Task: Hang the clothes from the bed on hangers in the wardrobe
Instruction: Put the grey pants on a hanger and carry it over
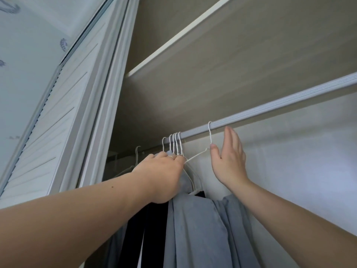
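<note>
A grey wardrobe rail (pixel 270 108) runs from lower left to upper right. Several white wire hangers (pixel 174 144) hook over it in a bunch at its left end. One more white hanger (pixel 210 132) hangs apart, a little to the right. My left hand (pixel 164 173) grips the necks of the bunched hangers, its fingers curled round them. My right hand (pixel 229 157) is raised with straight fingers just right of the lone hanger, the thumb touching its neck. Blue-grey shirts (pixel 197 229) and a dark garment (pixel 135 238) hang below my hands.
A beige shelf (pixel 212 60) sits above the rail. The white louvred wardrobe door (pixel 58 117) stands to the left. The pale back wall (pixel 299 161) of the wardrobe lies behind the rail's right stretch, where no hangers hang.
</note>
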